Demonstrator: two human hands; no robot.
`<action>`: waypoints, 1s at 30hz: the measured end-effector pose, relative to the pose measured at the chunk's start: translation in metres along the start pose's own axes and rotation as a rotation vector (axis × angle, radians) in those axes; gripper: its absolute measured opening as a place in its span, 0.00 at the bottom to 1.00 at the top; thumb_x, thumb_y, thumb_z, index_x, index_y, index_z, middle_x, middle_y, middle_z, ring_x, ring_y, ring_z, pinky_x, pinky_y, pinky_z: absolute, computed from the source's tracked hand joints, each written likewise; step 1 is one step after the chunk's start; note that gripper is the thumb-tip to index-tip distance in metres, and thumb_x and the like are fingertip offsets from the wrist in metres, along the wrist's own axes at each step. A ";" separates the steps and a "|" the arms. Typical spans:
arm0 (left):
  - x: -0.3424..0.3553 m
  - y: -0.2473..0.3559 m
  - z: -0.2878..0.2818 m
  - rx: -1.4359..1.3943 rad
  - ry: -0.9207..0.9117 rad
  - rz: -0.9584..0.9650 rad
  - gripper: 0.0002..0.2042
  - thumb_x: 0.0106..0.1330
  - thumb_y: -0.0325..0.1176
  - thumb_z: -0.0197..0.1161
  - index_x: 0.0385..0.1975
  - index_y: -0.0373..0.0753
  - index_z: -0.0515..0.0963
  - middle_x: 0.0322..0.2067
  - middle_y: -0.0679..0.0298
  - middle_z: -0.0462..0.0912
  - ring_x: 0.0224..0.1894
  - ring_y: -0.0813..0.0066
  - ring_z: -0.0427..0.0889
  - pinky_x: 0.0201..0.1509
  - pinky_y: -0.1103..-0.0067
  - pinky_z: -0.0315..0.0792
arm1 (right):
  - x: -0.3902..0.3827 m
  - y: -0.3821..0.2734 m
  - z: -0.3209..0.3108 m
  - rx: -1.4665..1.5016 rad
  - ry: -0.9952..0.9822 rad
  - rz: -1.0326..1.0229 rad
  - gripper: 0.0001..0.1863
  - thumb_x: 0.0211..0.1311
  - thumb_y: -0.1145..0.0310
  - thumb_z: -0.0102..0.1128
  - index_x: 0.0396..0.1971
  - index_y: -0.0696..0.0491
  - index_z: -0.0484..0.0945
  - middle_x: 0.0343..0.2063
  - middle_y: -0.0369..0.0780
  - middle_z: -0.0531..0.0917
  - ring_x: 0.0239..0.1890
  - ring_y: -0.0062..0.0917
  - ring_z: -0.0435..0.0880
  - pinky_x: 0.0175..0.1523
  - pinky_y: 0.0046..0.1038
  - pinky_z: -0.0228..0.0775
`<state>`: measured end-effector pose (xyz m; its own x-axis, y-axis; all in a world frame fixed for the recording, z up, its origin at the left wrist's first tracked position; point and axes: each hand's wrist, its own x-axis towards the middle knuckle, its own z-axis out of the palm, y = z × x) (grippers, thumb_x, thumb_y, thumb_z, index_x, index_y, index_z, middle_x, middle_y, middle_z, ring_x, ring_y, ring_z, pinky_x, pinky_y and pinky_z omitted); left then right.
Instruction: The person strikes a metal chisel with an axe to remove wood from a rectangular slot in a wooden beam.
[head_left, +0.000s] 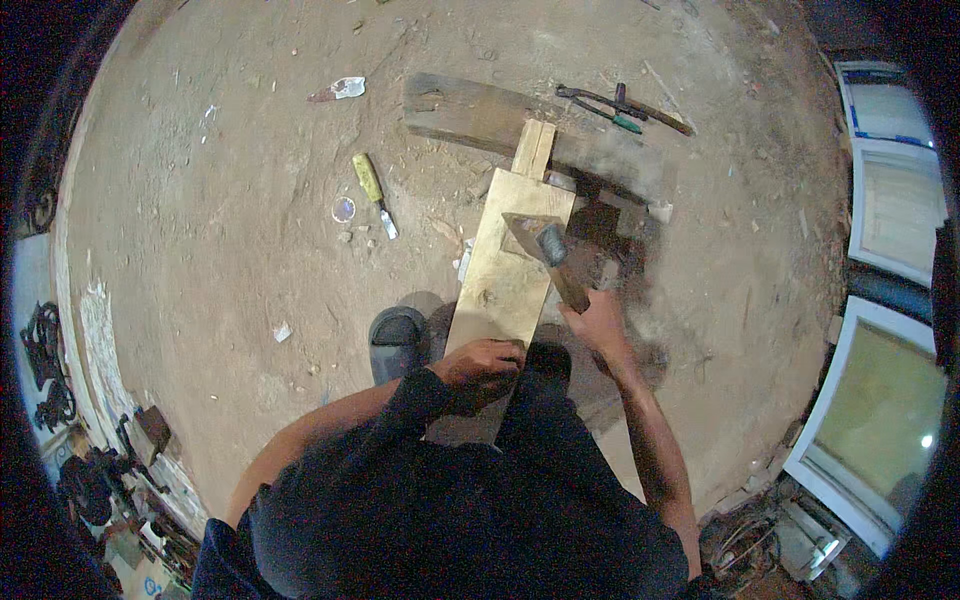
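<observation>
A pale wooden board (500,265) slopes from near my lap towards a thick weathered beam (460,108) on the ground. Its narrow tenon-like end (535,148) rests on the beam. My left hand (482,365) lies on the board's near part, fingers curled and pinched together by its right edge; what they hold, if anything, is too small to make out. In my right hand (600,325) is the wooden handle of a hammer (552,245), its metal head over the middle of the board. Whether the brown triangle beside the head is shadow or blade, I cannot tell.
Pincers with a green grip (600,107) and another wooden-handled tool (655,110) lie beyond the beam. A yellow-handled chisel (370,180) is on the dirt floor at left. White-framed panes (870,400) line the right; assorted clutter (110,490) fills the lower left.
</observation>
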<state>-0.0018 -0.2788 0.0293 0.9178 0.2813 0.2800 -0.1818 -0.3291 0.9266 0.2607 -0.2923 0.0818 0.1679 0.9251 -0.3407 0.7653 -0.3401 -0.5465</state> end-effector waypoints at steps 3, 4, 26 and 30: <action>0.003 0.015 -0.007 -0.006 -0.032 -0.066 0.12 0.57 0.27 0.58 0.41 0.36 0.76 0.44 0.57 0.77 0.50 0.56 0.78 0.54 0.70 0.73 | -0.010 -0.034 -0.024 0.258 0.107 -0.050 0.19 0.56 0.57 0.69 0.33 0.62 0.81 0.26 0.47 0.85 0.29 0.34 0.84 0.36 0.35 0.74; 0.007 0.024 -0.010 -0.071 -0.027 -0.162 0.11 0.59 0.27 0.57 0.42 0.35 0.75 0.45 0.56 0.77 0.50 0.56 0.78 0.55 0.71 0.72 | -0.009 -0.051 -0.044 0.342 0.147 -0.078 0.18 0.57 0.59 0.68 0.31 0.62 0.81 0.25 0.45 0.84 0.28 0.32 0.84 0.35 0.34 0.74; 0.006 0.019 -0.007 -0.020 -0.036 -0.003 0.16 0.51 0.26 0.63 0.41 0.37 0.75 0.43 0.55 0.77 0.48 0.49 0.78 0.49 0.63 0.75 | 0.008 0.067 0.058 0.323 -0.050 0.236 0.16 0.56 0.63 0.69 0.32 0.63 0.80 0.21 0.45 0.83 0.26 0.33 0.83 0.36 0.37 0.75; -0.003 0.012 -0.002 -0.096 0.001 -0.024 0.15 0.53 0.30 0.62 0.41 0.37 0.74 0.40 0.55 0.77 0.45 0.51 0.78 0.48 0.64 0.74 | 0.003 0.034 0.031 0.245 0.034 0.028 0.16 0.56 0.63 0.69 0.32 0.63 0.80 0.19 0.44 0.83 0.23 0.34 0.83 0.34 0.38 0.75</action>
<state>-0.0074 -0.2815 0.0404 0.9221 0.2887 0.2575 -0.1928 -0.2339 0.9530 0.2680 -0.3065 0.0382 0.2106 0.9186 -0.3344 0.5871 -0.3924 -0.7081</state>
